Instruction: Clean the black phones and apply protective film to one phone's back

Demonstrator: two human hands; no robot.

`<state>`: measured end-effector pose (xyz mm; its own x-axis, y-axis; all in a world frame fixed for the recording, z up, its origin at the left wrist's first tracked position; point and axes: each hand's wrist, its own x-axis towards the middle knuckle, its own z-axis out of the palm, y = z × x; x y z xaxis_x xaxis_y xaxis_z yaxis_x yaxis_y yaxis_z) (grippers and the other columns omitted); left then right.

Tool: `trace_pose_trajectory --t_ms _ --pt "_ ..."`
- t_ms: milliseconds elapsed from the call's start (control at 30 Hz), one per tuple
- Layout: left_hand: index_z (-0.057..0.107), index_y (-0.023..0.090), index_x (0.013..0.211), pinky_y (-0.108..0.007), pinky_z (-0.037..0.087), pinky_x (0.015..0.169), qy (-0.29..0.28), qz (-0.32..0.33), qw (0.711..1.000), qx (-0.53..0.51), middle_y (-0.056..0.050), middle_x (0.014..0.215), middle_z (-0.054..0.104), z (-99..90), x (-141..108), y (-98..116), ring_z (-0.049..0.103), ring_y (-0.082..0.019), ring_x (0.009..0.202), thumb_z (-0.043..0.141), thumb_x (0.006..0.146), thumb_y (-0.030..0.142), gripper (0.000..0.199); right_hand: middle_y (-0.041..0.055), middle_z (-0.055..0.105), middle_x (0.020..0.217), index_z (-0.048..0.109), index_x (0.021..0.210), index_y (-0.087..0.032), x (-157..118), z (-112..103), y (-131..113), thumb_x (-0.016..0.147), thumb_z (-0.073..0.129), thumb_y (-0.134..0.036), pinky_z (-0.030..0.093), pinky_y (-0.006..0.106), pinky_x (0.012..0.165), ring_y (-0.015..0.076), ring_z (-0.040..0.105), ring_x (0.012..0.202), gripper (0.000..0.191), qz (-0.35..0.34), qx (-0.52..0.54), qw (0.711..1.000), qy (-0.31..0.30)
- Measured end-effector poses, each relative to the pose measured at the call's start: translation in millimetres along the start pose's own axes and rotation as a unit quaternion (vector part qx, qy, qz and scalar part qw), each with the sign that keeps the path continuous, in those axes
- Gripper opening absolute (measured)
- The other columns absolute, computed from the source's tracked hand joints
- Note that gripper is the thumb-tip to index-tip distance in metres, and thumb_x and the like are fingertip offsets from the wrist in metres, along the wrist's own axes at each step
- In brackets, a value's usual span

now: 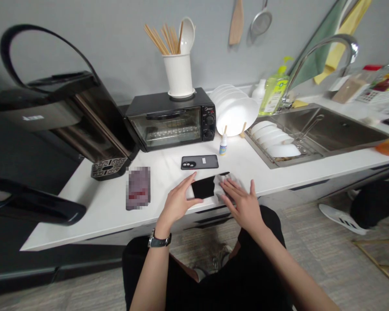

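Observation:
A smartphone (203,187) with a black screen lies face up near the counter's front edge. My left hand (178,199) grips its left end, thumb along the near edge and fingers at the far edge. Over the phone's right part, my right hand (243,203) presses a crumpled white wipe (218,186) with its fingers; the little finger sticks up apart. The wipe and hand hide that end of the phone. Just behind lies a dark phone case (199,162) with a camera cutout. A small white bottle (223,145) with a blue and yellow label stands behind the case.
A pixelated item (138,188) lies left on the white counter (110,216). Around it stand a black water dispenser (84,116), a toaster oven (171,121) bearing a utensil holder (179,73), racked plates (236,112), and a sink (340,129) with bowls. A person's shoe (343,218) shows at right.

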<state>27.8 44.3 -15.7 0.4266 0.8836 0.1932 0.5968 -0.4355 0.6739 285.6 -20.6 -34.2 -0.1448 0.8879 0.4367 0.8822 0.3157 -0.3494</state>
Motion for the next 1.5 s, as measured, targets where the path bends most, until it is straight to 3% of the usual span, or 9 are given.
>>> trace_pose_trajectory --t_ms 133,333,567,633,833,900,1200,1333,1500 --pt "0.032 0.04 0.164 -0.041 0.041 0.124 0.001 -0.007 1.0 -0.001 -0.001 0.166 0.047 -0.4 0.5 1.7 0.055 -0.025 0.145 0.084 0.084 0.035 0.096 0.0157 0.057 0.154 0.057 0.151 -0.019 17.4 14.4 -8.1 0.109 0.049 -0.042 0.002 0.077 0.124 0.0386 0.047 0.149 0.048 0.032 -0.046 0.997 0.047" --pt "0.032 0.036 0.165 -0.039 0.04 0.126 -0.016 -0.016 1.0 -0.008 -0.001 0.166 0.046 -3.5 -1.5 4.2 0.049 -0.022 0.15 0.071 0.086 0.015 0.091 0.015 0.058 0.154 0.054 0.153 -0.019 18.8 35.2 -73.7 0.106 0.053 -0.052 0.012 0.065 0.13 0.0309 0.051 0.147 0.058 -0.099 0.063 0.992 -0.044" --pt "0.032 0.039 0.164 -0.041 0.041 0.124 -0.002 -0.004 1.0 -0.006 -0.001 0.166 0.046 0.1 0.1 0.8 0.055 -0.024 0.145 0.082 0.085 0.032 0.094 0.0126 0.055 0.157 0.05 0.157 -0.025 10.6 9.4 0.5 0.111 0.043 -0.045 0.005 0.072 0.127 0.0327 0.052 0.146 0.05 0.007 -0.022 1.0 0.006" --pt "0.032 0.039 0.164 -0.041 0.041 0.124 0.001 -0.004 1.0 -0.003 -0.001 0.165 0.047 1.1 0.7 0.9 0.056 -0.024 0.144 0.083 0.085 0.034 0.094 0.0156 0.051 0.16 0.048 0.157 -0.02 13.5 13.3 1.2 0.11 0.044 -0.047 0.004 0.075 0.125 0.0368 0.047 0.149 0.054 0.04 -0.051 0.997 0.032" --pt "0.034 0.034 0.164 -0.039 0.041 0.125 -0.009 -0.007 1.0 0.01 0.0 0.166 0.046 -0.8 0.4 3.3 0.051 -0.022 0.148 0.067 0.082 0.008 0.092 0.0185 0.051 0.159 0.052 0.154 -0.014 17.6 42.6 -75.7 0.104 0.055 -0.058 0.021 0.064 0.128 0.033 0.045 0.151 0.067 -0.082 0.048 0.995 -0.037" --pt "0.035 0.034 0.164 -0.038 0.041 0.125 -0.012 -0.007 1.0 0.01 0.0 0.166 0.045 -1.8 -0.2 3.8 0.051 -0.021 0.149 0.063 0.08 0.005 0.093 0.0156 0.055 0.157 0.053 0.153 -0.018 14.5 40.8 -82.1 0.105 0.055 -0.054 0.022 0.063 0.129 0.0307 0.048 0.149 0.061 -0.099 0.071 0.991 -0.053" --pt "0.033 0.04 0.164 -0.041 0.043 0.124 0.006 -0.003 1.0 0.001 -0.001 0.164 0.049 1.4 0.3 1.5 0.056 -0.025 0.144 0.086 0.082 0.035 0.097 0.0128 0.052 0.16 0.048 0.158 -0.022 2.4 9.7 6.5 0.11 0.045 -0.043 0.015 0.068 0.128 0.0336 0.05 0.148 0.053 0.023 -0.047 0.998 0.027" --pt "0.033 0.038 0.164 -0.04 0.041 0.125 0.008 -0.007 1.0 -0.004 0.0 0.165 0.048 1.4 0.2 2.4 0.055 -0.023 0.145 0.08 0.086 0.027 0.092 0.0163 0.047 0.162 0.05 0.156 -0.015 9.4 29.8 -33.9 0.107 0.05 -0.049 0.018 0.07 0.126 0.0389 0.04 0.153 0.059 0.012 -0.043 0.999 0.023" --pt "0.035 0.035 0.164 -0.037 0.04 0.126 -0.003 -0.012 1.0 0.001 0.0 0.167 0.045 -1.6 -1.1 4.0 0.05 -0.021 0.149 0.067 0.084 0.008 0.09 0.0159 0.05 0.161 0.05 0.156 -0.016 11.3 40.6 -79.0 0.106 0.052 -0.052 0.02 0.062 0.129 0.0308 0.044 0.152 0.062 -0.083 0.051 0.994 -0.043"
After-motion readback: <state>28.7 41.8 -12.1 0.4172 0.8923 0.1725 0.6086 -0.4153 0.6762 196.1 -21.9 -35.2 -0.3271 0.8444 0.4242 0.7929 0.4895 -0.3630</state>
